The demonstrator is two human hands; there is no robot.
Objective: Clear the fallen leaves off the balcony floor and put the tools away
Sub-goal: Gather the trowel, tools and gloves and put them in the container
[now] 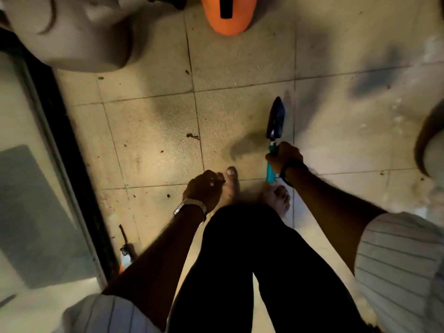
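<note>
Trowel (276,123) points forward, right hand (283,157) fisted on its grip; left hand (204,188) curled, contents unclear.

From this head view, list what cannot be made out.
- Left hand: fingers curled in shadow; whether they hold anything cannot be told.
- Trowel handle: middle hidden by the gripping right hand.
- Orange container: cut off by the top edge.
- Tool by the door track: partly hidden behind the left forearm, blurred.
- Floor debris: too small to identify as leaves.

Head camera — steep downward look, floor (153,131) near.
</note>
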